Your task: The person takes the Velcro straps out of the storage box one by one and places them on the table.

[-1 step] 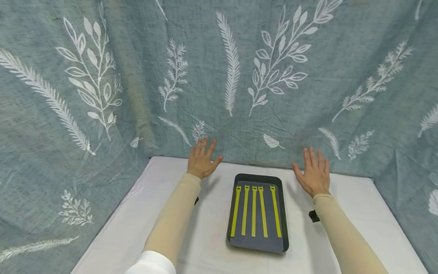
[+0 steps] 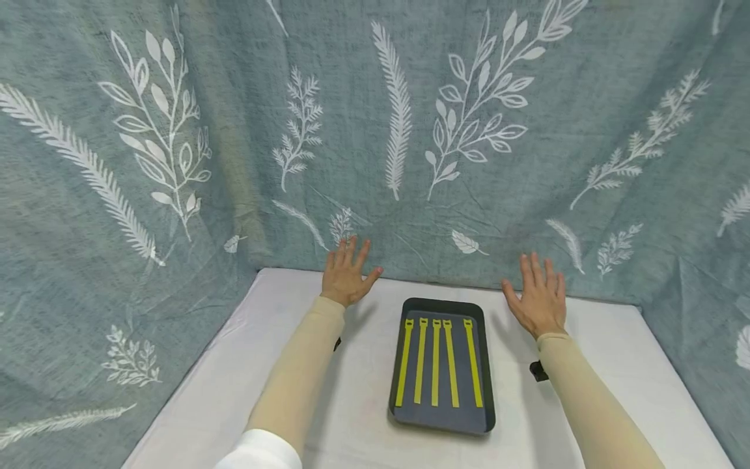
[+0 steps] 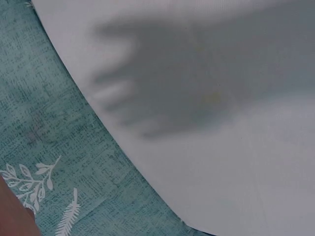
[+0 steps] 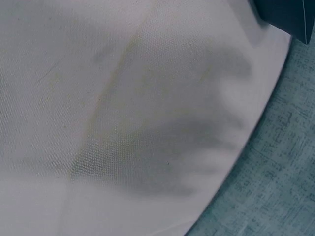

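Observation:
Both hands are held up over the far part of the table, fingers spread and straight, holding nothing. The left hand (image 2: pixel 344 280) is to the left of a dark grey tray (image 2: pixel 443 305); part of that hand (image 3: pixel 15 214) shows at the lower left of the left wrist view. On the tray's other side is the right hand (image 2: pixel 539 303), its thumb pointing toward the tray. Several yellow cable straps (image 2: pixel 435 368) with slotted heads lie lengthwise in the tray, heads at the far end. The right-hand strap (image 2: pixel 473 365) lies a wider gap away from the others.
A white-covered table (image 2: pixel 351 404) carries the tray. Blue-green curtain cloth (image 2: pixel 351 130) with white leaf prints hangs behind it and along both sides. Hand shadows fall on the white cover in both wrist views. A tray corner (image 4: pixel 288 14) enters the right wrist view at the top right.

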Motion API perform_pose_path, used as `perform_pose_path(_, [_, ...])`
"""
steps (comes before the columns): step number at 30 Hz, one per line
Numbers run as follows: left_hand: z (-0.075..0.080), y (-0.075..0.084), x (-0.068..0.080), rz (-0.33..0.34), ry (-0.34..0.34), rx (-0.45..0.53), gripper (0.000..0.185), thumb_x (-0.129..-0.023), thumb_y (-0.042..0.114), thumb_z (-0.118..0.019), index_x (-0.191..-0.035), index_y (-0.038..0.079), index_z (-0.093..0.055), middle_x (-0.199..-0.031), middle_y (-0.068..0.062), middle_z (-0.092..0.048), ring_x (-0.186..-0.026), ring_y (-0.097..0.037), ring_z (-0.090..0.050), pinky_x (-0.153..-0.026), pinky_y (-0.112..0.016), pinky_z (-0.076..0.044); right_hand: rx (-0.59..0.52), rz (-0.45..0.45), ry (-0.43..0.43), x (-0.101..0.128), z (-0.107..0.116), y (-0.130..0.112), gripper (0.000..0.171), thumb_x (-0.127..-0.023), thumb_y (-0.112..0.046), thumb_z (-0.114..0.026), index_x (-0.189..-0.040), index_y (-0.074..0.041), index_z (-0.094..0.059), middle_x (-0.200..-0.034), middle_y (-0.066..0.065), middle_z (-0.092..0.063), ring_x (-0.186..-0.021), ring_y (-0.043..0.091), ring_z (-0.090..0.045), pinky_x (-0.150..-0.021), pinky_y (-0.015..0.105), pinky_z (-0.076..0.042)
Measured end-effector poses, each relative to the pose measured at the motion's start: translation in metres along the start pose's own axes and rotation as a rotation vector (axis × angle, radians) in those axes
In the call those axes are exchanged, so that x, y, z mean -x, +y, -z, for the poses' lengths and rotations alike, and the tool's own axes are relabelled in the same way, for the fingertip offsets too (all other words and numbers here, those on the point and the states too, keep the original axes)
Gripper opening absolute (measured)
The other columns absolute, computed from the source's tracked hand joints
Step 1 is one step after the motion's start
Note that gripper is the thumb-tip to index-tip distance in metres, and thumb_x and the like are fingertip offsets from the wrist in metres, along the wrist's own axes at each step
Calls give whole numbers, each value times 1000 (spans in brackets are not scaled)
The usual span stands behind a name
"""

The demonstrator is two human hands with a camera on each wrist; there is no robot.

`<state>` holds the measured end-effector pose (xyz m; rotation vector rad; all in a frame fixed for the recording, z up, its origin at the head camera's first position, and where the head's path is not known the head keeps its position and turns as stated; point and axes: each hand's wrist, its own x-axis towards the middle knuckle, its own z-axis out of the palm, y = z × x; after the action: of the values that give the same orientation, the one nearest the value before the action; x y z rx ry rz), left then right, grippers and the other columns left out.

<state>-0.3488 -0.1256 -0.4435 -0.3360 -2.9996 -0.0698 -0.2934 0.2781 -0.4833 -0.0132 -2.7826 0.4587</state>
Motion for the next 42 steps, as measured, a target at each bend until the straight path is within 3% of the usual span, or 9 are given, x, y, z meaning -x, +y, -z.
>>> perform_pose_path(10, [10,-2,2,-28,95,-32,72,-104,62,-36,-164,25,-20,-170,-15,-15,-157,-38,-13,-123,-56,-23,0,9,33,0,6,-5,78,-106,-55,-36,-164,-9,-12,-169,20,-14,-155,45,-6,-123,64,-2])
perform_pose_path(16, [19,2,1,-65,25,4,77,-102,66,-37,-164,24,-19,-168,-17,-19,-156,-40,-16,-125,-58,-15,-108,-34,68,-3,13,-16,69,-104,-40,-47,-156,0,-28,-156,30,-30,-145,51,-20,-117,66,-11])
perform_pose_path(19, [30,6,1,-110,13,109,80,-100,65,-45,-163,21,-22,-163,-20,-27,-153,-42,-22,-124,-59,-15,-210,-83,12,-9,23,-31,62,-104,-34,-46,-152,4,-34,-151,34,-34,-140,53,-27,-114,66,-19])
perform_pose_path(23, [44,11,6,-153,-27,261,85,-97,61,-55,-163,17,-24,-158,-20,-37,-148,-42,-29,-121,-60,-23,-403,-138,-170,-18,37,-58,58,-106,-31,-39,-151,5,-38,-152,32,-38,-142,50,-35,-113,62,-32])
perform_pose_path(26, [45,19,15,-214,-121,295,89,-94,61,-62,-162,17,-25,-156,-20,-43,-144,-41,-36,-117,-60,-31,-529,-175,-318,-16,41,-76,57,-108,-33,-37,-151,4,-39,-152,30,-43,-140,46,-43,-111,57,-40])
perform_pose_path(32, [33,30,38,-317,-411,297,95,-88,59,-72,-163,28,-23,-156,-19,-41,-146,-41,-35,-115,-60,-34,-727,-201,-522,-10,28,-107,55,-109,-31,-38,-150,6,-41,-142,29,-54,-125,40,-60,-97,43,-55])
perform_pose_path(37, [22,32,61,-298,-620,489,100,-86,50,-78,-164,27,-20,-137,-17,-56,-124,-29,-54,-102,-48,-45,-897,-256,-645,-5,14,-127,55,-109,-30,-38,-149,7,-40,-136,29,-58,-105,30,-70,-91,41,-58])
perform_pose_path(40, [13,32,72,-278,-690,547,104,-86,48,-80,-164,26,-16,-117,-10,-62,-102,-20,-59,-89,-39,-47,-991,-275,-693,1,3,-136,54,-109,-30,-38,-146,9,-43,-134,30,-59,-98,22,-72,-91,41,-59])
perform_pose_path(42, [7,32,78,-262,-713,548,106,-85,48,-80,-165,26,-14,-108,-6,-61,-94,-17,-58,-86,-35,-46,-1021,-267,-733,4,-4,-139,55,-110,-32,-37,-146,10,-43,-136,32,-57,-103,27,-72,-92,41,-58])
